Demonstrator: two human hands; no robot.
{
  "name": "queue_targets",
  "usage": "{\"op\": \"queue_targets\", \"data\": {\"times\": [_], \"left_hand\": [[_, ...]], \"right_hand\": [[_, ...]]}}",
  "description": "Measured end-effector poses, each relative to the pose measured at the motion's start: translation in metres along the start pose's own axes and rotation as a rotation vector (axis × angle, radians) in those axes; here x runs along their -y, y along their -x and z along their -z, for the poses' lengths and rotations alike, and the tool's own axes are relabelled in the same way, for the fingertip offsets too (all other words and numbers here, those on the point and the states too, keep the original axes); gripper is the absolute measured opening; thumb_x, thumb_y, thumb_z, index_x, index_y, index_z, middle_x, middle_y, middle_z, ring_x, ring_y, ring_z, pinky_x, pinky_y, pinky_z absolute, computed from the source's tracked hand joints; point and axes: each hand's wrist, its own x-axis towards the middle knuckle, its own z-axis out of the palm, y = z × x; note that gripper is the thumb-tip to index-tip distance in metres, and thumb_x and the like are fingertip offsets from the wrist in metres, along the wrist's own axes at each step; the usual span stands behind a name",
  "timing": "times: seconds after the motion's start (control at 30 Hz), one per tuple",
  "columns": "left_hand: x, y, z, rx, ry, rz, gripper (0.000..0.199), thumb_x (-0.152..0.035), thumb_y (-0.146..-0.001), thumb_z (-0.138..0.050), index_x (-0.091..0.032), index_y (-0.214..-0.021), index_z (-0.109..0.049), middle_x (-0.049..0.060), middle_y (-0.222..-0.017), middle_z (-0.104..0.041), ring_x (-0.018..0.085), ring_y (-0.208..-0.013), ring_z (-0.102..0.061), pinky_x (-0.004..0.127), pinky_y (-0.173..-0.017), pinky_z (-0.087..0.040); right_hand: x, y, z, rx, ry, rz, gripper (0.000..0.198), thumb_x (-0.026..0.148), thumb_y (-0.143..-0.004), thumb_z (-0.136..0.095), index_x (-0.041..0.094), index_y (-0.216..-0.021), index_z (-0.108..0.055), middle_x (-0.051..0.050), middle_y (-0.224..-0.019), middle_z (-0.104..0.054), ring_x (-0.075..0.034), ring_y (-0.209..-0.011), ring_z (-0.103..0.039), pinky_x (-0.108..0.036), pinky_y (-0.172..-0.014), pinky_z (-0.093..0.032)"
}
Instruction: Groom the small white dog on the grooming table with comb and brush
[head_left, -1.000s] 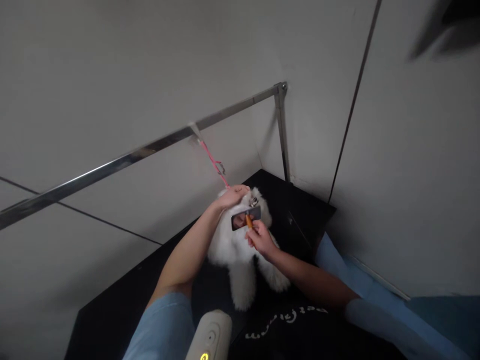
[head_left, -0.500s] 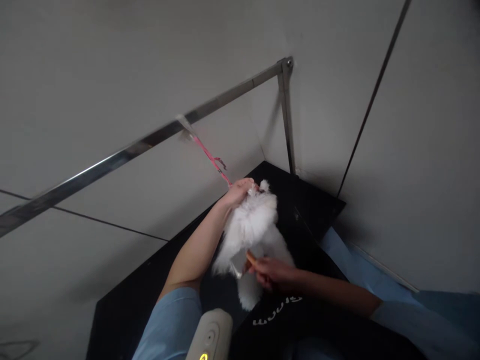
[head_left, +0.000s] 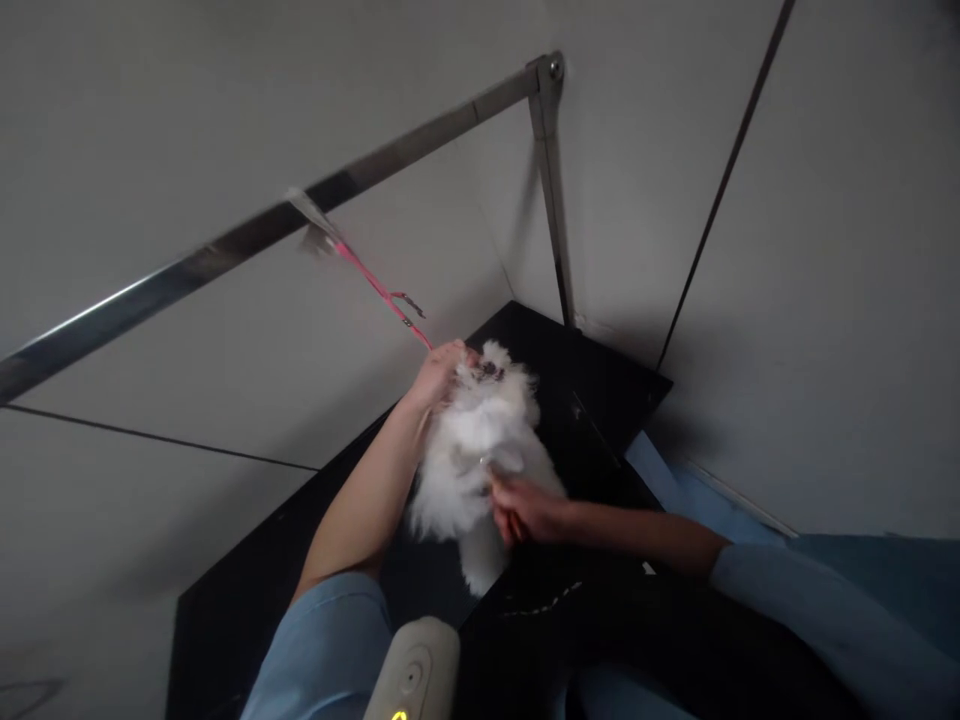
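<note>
A fluffy white dog is on a black table, its dark nose and mouth showing between tufts of fur. My left hand is closed at the side of the dog's head, gripping fur there; the fingertips are partly hidden. In my right hand is a slicker brush, its pale head against the chest fur and its handle mostly covered by my fingers. A pink grooming loop runs from a metal bar down to behind my left hand.
The metal bar slopes across above the table and meets an upright post near the far corner. A pale device with a yellow light is close at the bottom. Grey wall panels stand behind.
My right hand has brought the brush up from the dog's lower body to its chest. The dog's muzzle now shows more, with my left hand still at its head. The view has shifted.
</note>
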Motion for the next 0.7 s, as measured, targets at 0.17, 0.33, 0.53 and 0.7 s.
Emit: {"op": "queue_targets", "data": {"times": [0.17, 0.33, 0.53, 0.7], "left_hand": [[0.001, 0.007, 0.001, 0.046, -0.038, 0.005, 0.041, -0.034, -0.086, -0.072, -0.015, -0.054, -0.053, 0.001, -0.054, -0.054, 0.01, -0.043, -0.048, 0.021, -0.046, -0.038], [0.002, 0.01, -0.003, -0.006, 0.025, 0.011, 0.042, -0.029, -0.089, -0.067, -0.017, -0.053, -0.049, 0.0, -0.051, -0.051, 0.013, -0.048, -0.053, 0.023, -0.049, -0.043], [0.006, 0.009, 0.001, -0.02, 0.005, 0.001, 0.045, -0.036, -0.089, -0.067, -0.016, -0.053, -0.049, 0.0, -0.053, -0.053, 0.01, -0.043, -0.048, 0.023, -0.047, -0.041], [0.013, 0.011, 0.007, -0.03, 0.033, 0.001, 0.045, -0.042, -0.086, -0.071, -0.017, -0.054, -0.049, -0.001, -0.052, -0.051, 0.012, -0.05, -0.054, 0.024, -0.052, -0.047]], "right_hand": [[-0.005, -0.004, 0.001, 0.091, -0.042, 0.083, 0.026, 0.046, -0.097, -0.053, 0.022, -0.086, -0.051, 0.006, -0.057, -0.054, -0.011, -0.045, -0.051, -0.021, -0.045, -0.036], [-0.014, -0.005, 0.0, 0.046, 0.079, -0.06, 0.029, 0.039, -0.101, -0.043, 0.021, -0.079, -0.049, 0.005, -0.051, -0.052, -0.012, -0.04, -0.048, -0.022, -0.042, -0.034], [-0.007, -0.003, 0.006, -0.093, 0.158, 0.234, 0.018, 0.039, -0.098, -0.049, 0.023, -0.09, -0.05, 0.006, -0.053, -0.053, -0.011, -0.043, -0.047, -0.021, -0.044, -0.032], [-0.02, -0.007, 0.01, -0.006, 0.235, 0.044, 0.028, 0.048, -0.099, -0.043, 0.023, -0.089, -0.051, 0.006, -0.05, -0.048, -0.012, -0.039, -0.041, -0.024, -0.042, -0.031]]}}
